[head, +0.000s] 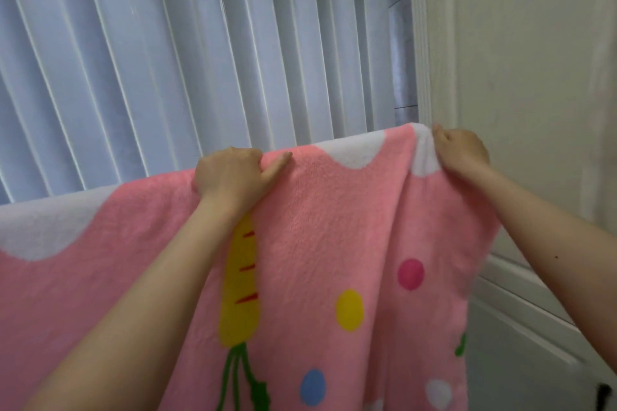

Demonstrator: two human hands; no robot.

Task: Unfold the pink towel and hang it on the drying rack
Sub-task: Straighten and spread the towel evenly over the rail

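Note:
The pink towel [327,230], printed with a yellow carrot, coloured dots and white scallops along its top edge, hangs spread out across the lower half of the head view. My left hand [230,173] grips the top edge near the middle, index finger stretched along the fabric. My right hand [462,150] pinches the top right corner, where the cloth bunches into folds. The top edge runs in a straight sloping line from lower left to upper right. The drying rack is hidden behind the towel.
White vertical blinds [200,53] cover the window right behind the towel. A white window frame [430,43] and cream wall [534,77] stand to the right, with white moulding [521,310] below.

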